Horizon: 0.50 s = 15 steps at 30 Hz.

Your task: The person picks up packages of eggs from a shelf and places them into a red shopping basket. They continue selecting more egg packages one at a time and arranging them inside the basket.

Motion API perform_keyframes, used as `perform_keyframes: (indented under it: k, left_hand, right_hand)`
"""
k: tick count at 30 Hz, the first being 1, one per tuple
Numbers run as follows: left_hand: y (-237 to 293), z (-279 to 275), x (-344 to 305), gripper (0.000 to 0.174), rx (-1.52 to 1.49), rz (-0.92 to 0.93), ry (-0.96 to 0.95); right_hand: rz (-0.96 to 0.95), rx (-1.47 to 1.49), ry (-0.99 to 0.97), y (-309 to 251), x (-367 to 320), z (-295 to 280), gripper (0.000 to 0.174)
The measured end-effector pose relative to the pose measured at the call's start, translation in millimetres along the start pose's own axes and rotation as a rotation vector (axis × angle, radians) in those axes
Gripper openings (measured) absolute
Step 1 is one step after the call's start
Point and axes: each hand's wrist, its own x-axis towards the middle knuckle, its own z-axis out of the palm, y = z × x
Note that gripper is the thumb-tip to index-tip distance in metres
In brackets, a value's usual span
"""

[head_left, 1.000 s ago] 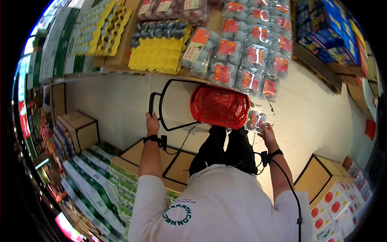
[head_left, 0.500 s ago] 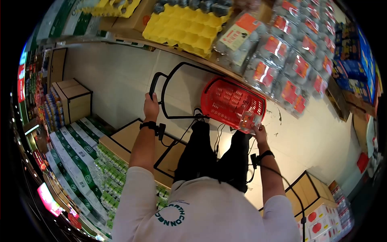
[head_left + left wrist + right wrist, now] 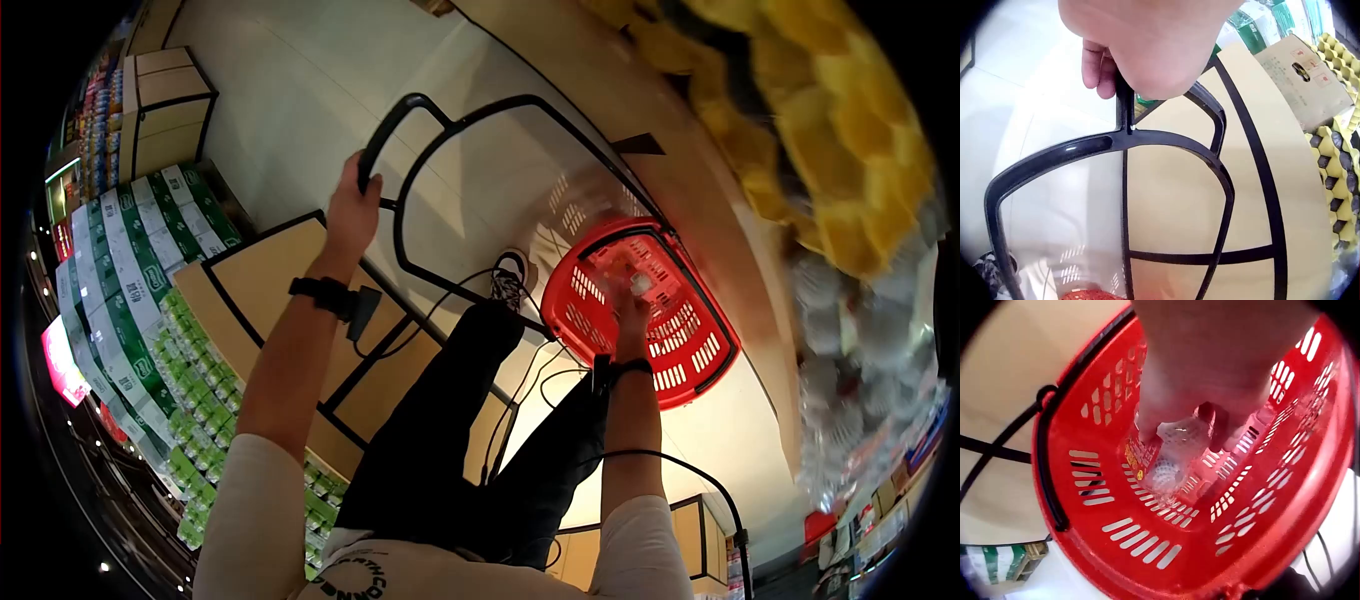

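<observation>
A red plastic shopping basket (image 3: pixel 690 350) stands on the pale floor in front of my legs, with a long black pull handle (image 3: pixel 440 110) rising from it. My left hand (image 3: pixel 350 205) grips the top of that black handle (image 3: pixel 1124 106), fingers curled round the bar. My right hand (image 3: pixel 630 305) reaches down inside the red basket (image 3: pixel 1147 544) and holds a clear plastic egg pack (image 3: pixel 1169 456) with a red and yellow label, low over the basket's bottom.
Yellow egg trays (image 3: pixel 840 140) and bagged eggs (image 3: pixel 860 330) fill the shelf at the right. Cardboard boxes (image 3: pixel 250 290) and stacked green and white cartons (image 3: pixel 130 270) stand at the left. Black cables (image 3: pixel 530 370) hang by my legs. A tan shelf front (image 3: pixel 1260 206) lies behind the handle.
My head has tipped down toward the floor. My right hand has carried the egg pack from the basket's rim down into the basket. The left hand keeps its grip on the handle.
</observation>
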Motion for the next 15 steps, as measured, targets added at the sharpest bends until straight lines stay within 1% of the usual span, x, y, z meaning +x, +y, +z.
perform_keyframes:
  k: [1,2,3,5,6,9,10,11,13,14,15]
  left_hand:
    - [-3.7,3.7,1.0,0.035,-0.012,-0.043,-0.014]
    - [-7.1,6.2,3.9,0.036,-0.026,0.001,-0.001]
    - [-7.0,10.0,4.5,0.035,-0.078,0.094,0.051]
    - [-11.8,15.8,9.9,0.035,-0.116,0.051,0.048]
    - [-9.9,16.9,11.6,0.035,-0.105,0.053,0.053]
    - [-0.9,18.8,7.4,0.035,-0.101,0.021,0.075]
    - [0.3,19.1,6.7,0.036,-0.095,0.029,0.089]
    - [1.4,19.3,5.9,0.037,-0.091,0.041,0.106]
    - [4.4,18.5,4.9,0.037,-0.058,0.025,0.115]
    - [6.0,17.2,4.2,0.038,-0.031,0.008,0.113]
    - [8.4,16.3,2.1,0.038,-0.030,0.009,0.117]
  right_hand:
    - [0.066,-0.132,-0.022,5.8,17.6,-3.3,0.030]
    - [-0.002,-0.075,-0.107,13.0,32.8,-3.9,0.029]
    - [0.008,-0.076,-0.109,14.4,41.6,1.1,0.029]
    - [-0.133,-0.044,0.166,17.2,59.7,19.8,0.037]
    - [-0.052,0.043,0.156,28.3,81.3,20.0,0.033]
    - [-0.099,0.016,0.065,31.7,104.7,22.7,0.028]
    - [-0.029,-0.101,-0.137,57.2,130.3,4.2,0.023]
    - [-0.029,-0.099,-0.148,60.8,134.0,3.9,0.023]
    - [0.093,-0.117,-0.089,67.4,142.7,5.4,0.026]
    - [0.050,-0.093,-0.120,72.1,144.1,8.0,0.036]
    - [0.048,-0.091,-0.123,75.9,145.0,6.8,0.036]
